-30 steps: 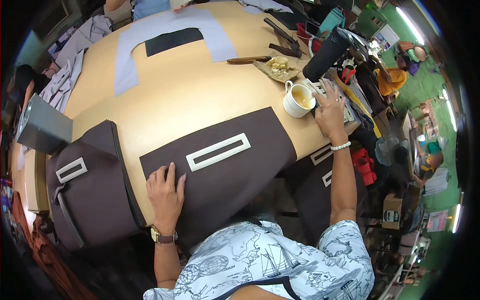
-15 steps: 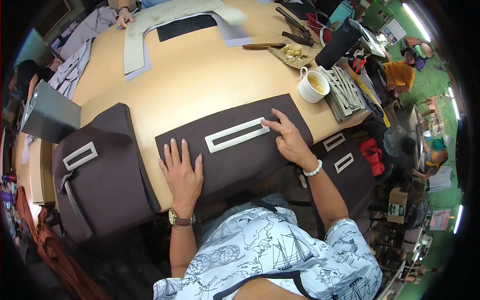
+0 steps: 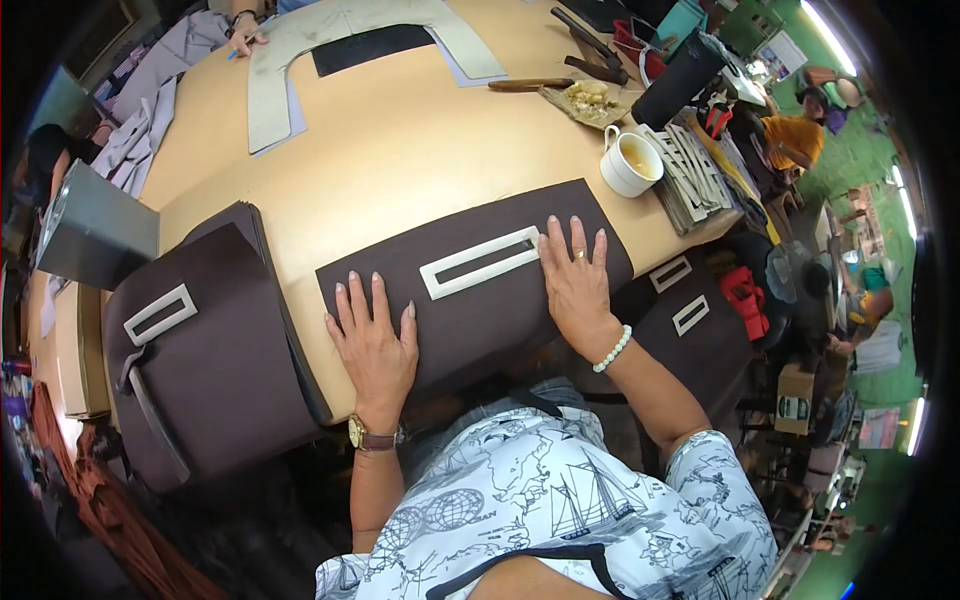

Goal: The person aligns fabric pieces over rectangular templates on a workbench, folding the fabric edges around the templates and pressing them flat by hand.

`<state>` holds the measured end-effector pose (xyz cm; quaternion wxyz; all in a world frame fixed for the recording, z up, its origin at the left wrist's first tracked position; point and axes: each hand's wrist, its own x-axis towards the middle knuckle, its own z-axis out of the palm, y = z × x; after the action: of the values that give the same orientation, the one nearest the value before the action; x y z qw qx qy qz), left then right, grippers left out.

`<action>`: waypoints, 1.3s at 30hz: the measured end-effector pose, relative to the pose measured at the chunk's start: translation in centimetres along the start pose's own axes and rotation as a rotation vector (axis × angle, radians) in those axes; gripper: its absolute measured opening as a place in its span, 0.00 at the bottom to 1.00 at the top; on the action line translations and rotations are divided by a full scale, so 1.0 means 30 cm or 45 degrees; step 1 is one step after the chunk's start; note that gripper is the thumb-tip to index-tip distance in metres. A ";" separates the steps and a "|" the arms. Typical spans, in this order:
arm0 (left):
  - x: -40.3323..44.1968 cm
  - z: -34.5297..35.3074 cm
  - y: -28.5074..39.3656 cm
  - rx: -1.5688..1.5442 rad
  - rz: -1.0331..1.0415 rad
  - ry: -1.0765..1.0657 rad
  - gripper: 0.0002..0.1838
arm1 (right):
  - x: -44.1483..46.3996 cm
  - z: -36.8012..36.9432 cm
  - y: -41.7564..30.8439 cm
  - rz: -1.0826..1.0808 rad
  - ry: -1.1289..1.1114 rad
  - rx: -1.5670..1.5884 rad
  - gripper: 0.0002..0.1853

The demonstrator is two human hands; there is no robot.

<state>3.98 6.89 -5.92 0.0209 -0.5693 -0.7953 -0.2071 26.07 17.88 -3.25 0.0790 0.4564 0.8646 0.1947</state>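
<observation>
A dark brown leather-like panel (image 3: 470, 325) lies on the table's near edge, with a pale rectangular frame (image 3: 432, 280) with a long slot on top of it. My left hand (image 3: 378, 345) rests palm down on the panel's left part, fingers spread, apart from the frame. On the right, my right hand (image 3: 580, 295) lies flat with fingers stretched, its index finger at the frame's right end. Further left is a stack of similar brown panels (image 3: 225, 350), bearing another pale frame (image 3: 190, 302) and a dark curved strip or tool (image 3: 155, 420).
A white cup (image 3: 630, 175) of yellowish liquid stands beyond the right hand, near a pile of pale strips (image 3: 695, 180) and a black cylinder (image 3: 680, 85). A metal box (image 3: 110, 225) stands left. Another person's hand (image 3: 245, 38) is at the far edge, near a large pale template (image 3: 270, 100).
My right hand has gone from bent, raised fingers at the frame's end to lying flat. The panel and frame shifted slightly right. The far template's right leg, blurred before, now lies flat.
</observation>
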 end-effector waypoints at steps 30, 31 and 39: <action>-0.057 -0.057 -0.018 -0.347 -0.019 0.278 0.22 | 0.067 -0.112 -0.269 -0.359 -0.005 -0.253 0.33; -0.075 -0.063 -0.020 -0.345 -0.033 0.271 0.22 | 0.066 -0.123 -0.282 -0.382 -0.005 -0.265 0.33; -0.196 -0.095 -0.024 -0.263 -0.124 0.257 0.23 | 0.071 -0.109 -0.299 -0.518 0.040 0.195 0.30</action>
<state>4.81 0.43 -5.11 0.0321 -0.5055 -0.7904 -0.3446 17.02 14.22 -3.84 0.0684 0.2740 0.9523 0.1156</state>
